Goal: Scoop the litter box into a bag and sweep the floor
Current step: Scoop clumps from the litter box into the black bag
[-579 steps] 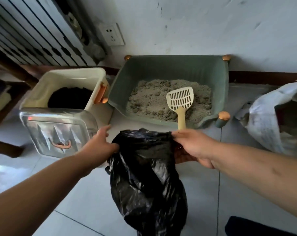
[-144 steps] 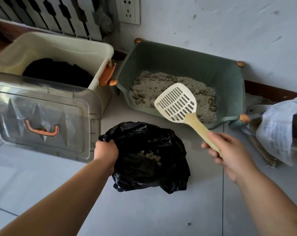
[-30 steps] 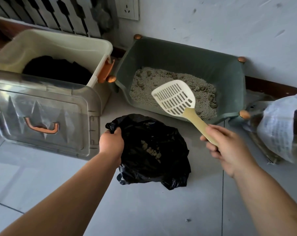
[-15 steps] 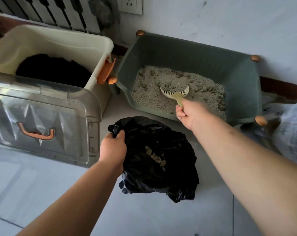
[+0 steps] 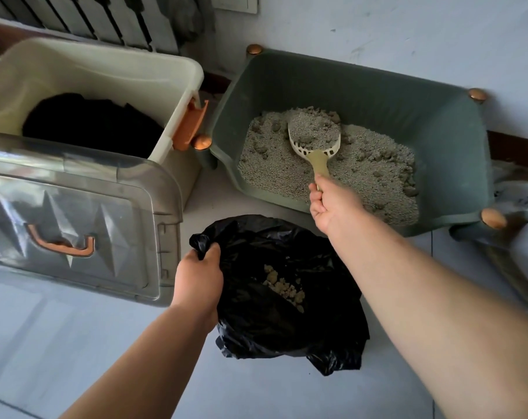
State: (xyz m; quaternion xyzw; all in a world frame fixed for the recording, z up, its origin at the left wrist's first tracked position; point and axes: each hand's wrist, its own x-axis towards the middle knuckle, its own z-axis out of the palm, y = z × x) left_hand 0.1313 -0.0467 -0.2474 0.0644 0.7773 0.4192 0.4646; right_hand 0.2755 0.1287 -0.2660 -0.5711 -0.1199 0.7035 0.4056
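Head view looks down at a person's two arms by the wall. The right hand [image 5: 332, 204] is wrapped round the handle of the cream scoop [image 5: 315, 137]. The scoop's bowl sits in the gray litter [image 5: 362, 167] inside the green litter box [image 5: 438, 116], and it is heaped full. The left hand [image 5: 199, 273] grips the rim of the black bag [image 5: 287, 331] and holds it open on the floor [image 5: 75, 343], just in front of the box.

A few pale clumps [image 5: 283, 287] lie inside the bag — so some scooping is done, I'd say. But the box has many lumps in it, and this scoopful has not gone over to the bag yet. The loose grains likely need to fall through the slots first. Sweeping has not begun, as far as I can see — no broom shows anywhere.

Beside the box sits a cream bin [image 5: 105, 71], with a clear lid [image 5: 75, 213] in front of it.
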